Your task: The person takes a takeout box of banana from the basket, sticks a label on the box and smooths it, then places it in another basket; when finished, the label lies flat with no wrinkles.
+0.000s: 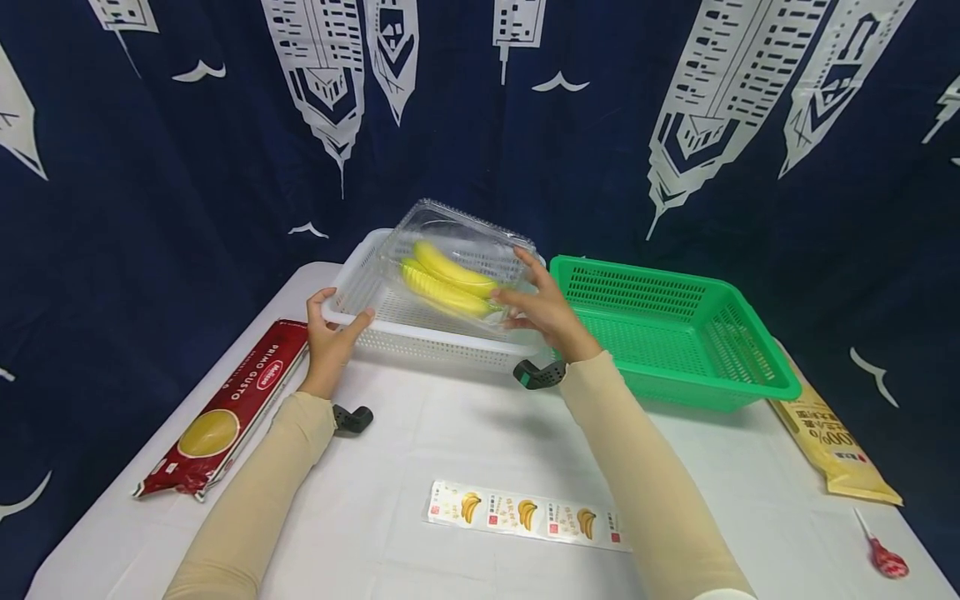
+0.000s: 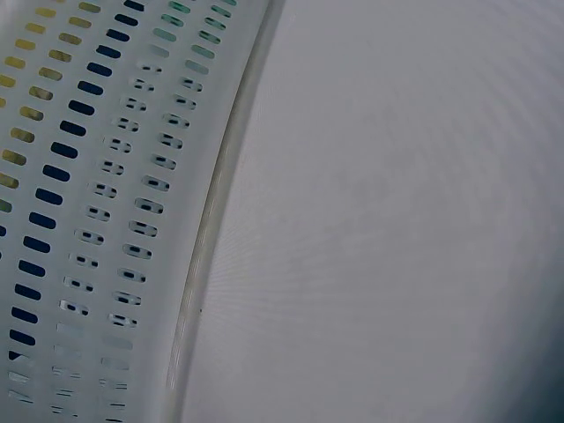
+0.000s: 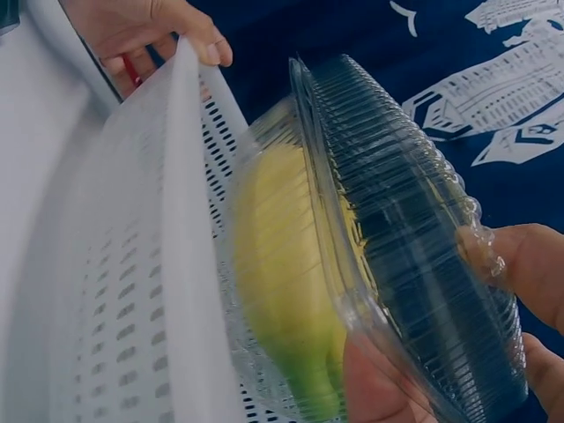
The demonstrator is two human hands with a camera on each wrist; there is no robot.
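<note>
A clear plastic clamshell box (image 1: 465, 223) with yellow bananas (image 1: 450, 279) inside is tilted over a white plastic basket (image 1: 435, 337). My right hand (image 1: 551, 317) grips the box by its right end, thumb and fingers on either side of the plastic. At the basket's near left corner, my left hand (image 1: 327, 350) holds the rim between thumb and fingers. The right wrist view shows the bananas (image 3: 282, 247) through the ribbed plastic, close to the basket wall (image 3: 181, 220). Only the slotted side of the basket (image 2: 97, 176) and the table appear in the left wrist view.
To the right of the white basket stands a green basket (image 1: 675, 392), partly over a yellow packet (image 1: 832, 450). A red pasta packet (image 1: 232, 408) lies at the left. Nearer me are a strip of banana stickers (image 1: 525, 515) and, far right, a red lollipop (image 1: 888, 557).
</note>
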